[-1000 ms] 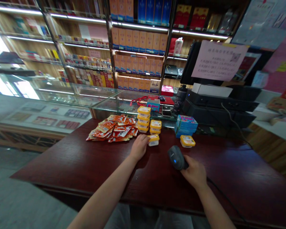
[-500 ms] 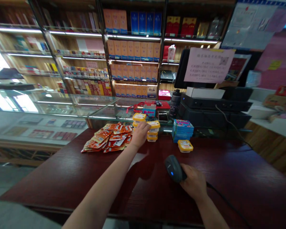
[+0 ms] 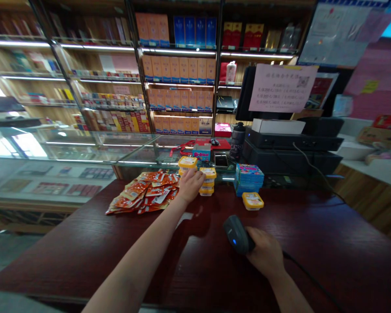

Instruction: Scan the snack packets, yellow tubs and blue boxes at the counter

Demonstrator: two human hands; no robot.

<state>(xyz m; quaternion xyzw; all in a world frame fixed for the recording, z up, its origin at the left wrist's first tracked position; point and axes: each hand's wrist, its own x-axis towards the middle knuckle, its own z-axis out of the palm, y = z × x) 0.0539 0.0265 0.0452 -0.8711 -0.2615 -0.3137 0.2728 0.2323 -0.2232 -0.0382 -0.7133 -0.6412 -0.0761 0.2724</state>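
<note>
Where shelves (image 3: 179, 93) glow — red counter (image 3: 84, 243), scanner (image 3: 235, 234) held

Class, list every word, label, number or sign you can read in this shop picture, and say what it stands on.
None reads clearly.
Pink notice on the monitor: print and QR code, too blurred.
Yellow-lidded tubs at the left hand: labels too small.
Blue packets, orange sachets, shelf boxes: illegible.
Scanner in the right hand: no lettering visible.

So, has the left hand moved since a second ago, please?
Yes: the left hand went forward, away from the person, to the stacked yellow tubs beside the orange sachets.
</note>
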